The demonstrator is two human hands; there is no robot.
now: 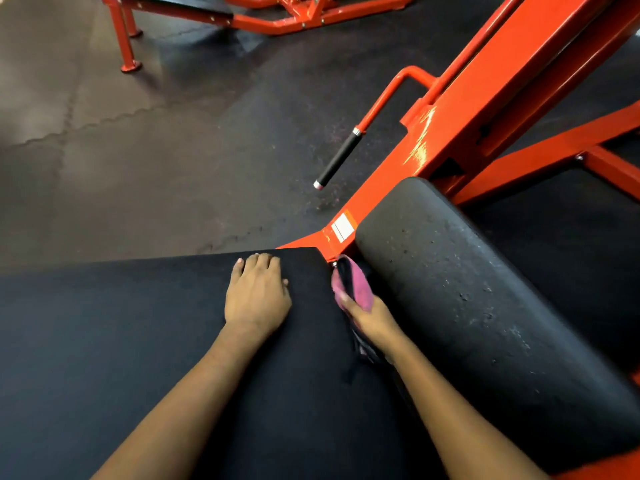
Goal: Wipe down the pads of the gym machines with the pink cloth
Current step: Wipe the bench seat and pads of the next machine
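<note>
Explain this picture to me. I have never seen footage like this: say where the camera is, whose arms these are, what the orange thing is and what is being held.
There is no robot here. The single picture comes from a wide-angle camera worn on a person's head, looking forward and down, so the two bare arms are that person's own.

The orange frame belongs to a gym machine standing on dark rubber floor mats. It carries a wide flat black pad and, beside it, a rounded black pad whose surface looks worn and speckled. A handle with a black grip sticks out from the frame. Part of a second orange machine shows at the top.

The left hand rests flat on the flat pad near its far edge. The right hand grips the pink cloth, down in the gap between the two pads.
</note>
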